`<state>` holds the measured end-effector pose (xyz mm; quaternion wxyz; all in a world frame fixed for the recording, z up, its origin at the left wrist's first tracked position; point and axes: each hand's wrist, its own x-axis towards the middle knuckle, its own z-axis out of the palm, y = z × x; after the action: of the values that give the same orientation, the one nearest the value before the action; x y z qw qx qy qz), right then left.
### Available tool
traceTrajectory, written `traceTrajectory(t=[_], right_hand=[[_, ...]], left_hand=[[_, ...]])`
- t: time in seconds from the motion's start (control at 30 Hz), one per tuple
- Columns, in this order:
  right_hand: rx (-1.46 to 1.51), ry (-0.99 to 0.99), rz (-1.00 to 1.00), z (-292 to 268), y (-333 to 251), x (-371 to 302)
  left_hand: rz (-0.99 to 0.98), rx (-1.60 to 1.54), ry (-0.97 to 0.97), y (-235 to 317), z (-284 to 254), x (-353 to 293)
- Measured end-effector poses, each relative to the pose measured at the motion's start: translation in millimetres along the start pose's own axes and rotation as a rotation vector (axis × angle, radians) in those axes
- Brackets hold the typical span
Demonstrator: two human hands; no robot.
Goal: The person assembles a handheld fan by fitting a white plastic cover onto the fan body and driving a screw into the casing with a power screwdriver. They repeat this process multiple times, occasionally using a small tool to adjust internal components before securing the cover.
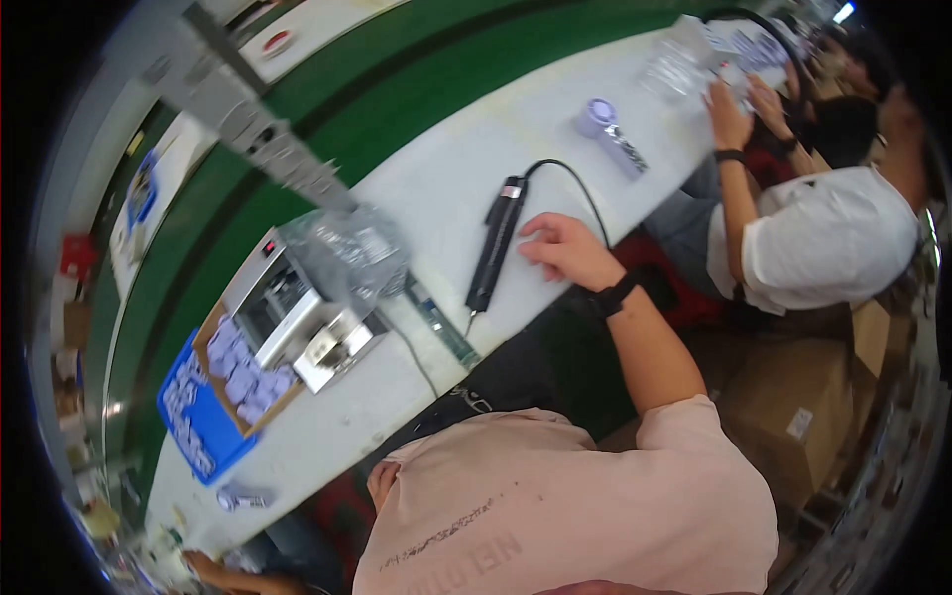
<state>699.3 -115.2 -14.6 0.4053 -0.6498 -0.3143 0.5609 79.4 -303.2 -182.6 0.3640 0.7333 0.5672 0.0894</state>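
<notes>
My right hand (567,250), with a black band at the wrist, is over the white table (436,198), its fingers loosely bent and apart with nothing visible in them. Just left of its fingertips lies a black electric screwdriver (498,243), its bit toward the near table edge and its cord running off the far end. Only a small part of my left hand (382,481) shows by the table's near edge, beside my pink shirt; its fingers are mostly hidden. A lavender device with a round head (603,121) lies farther off on the table.
To the left stand a metal machine (283,312), a clear plastic bag (352,253), a cardboard box (260,421) of lavender parts and a blue tray (210,464). A green strip (446,332) lies nearer. Co-workers sit right (833,238) and lower left (233,577).
</notes>
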Motion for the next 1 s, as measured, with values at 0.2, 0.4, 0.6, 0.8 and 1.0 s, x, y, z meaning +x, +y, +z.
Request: traceTrajectory(t=[0.2,0.4,0.6,0.8,1.0], right_hand=[[-0.023,0.034,-0.022,-14.6,10.3,-10.2],[-0.019,-0.014,-0.002,-11.8,0.0,-5.3],[0.028,-0.011,-0.046,-18.0,2.0,-6.7],[-0.138,0.502,-0.299,-72.8,-7.4,-10.7],[-0.577,0.743,-0.315,-231.7,60.7,50.4]], left_hand=[[-0.223,-0.442,0.113,52.3,-3.6,5.4],[0.01,0.412,-0.636,79.1,-93.4,25.3],[-0.078,0.014,-0.606,122.0,-100.3,54.1],[0.076,-0.007,-0.526,131.7,-111.2,50.0],[0.127,0.075,-0.157,147.4,-90.3,40.1]])
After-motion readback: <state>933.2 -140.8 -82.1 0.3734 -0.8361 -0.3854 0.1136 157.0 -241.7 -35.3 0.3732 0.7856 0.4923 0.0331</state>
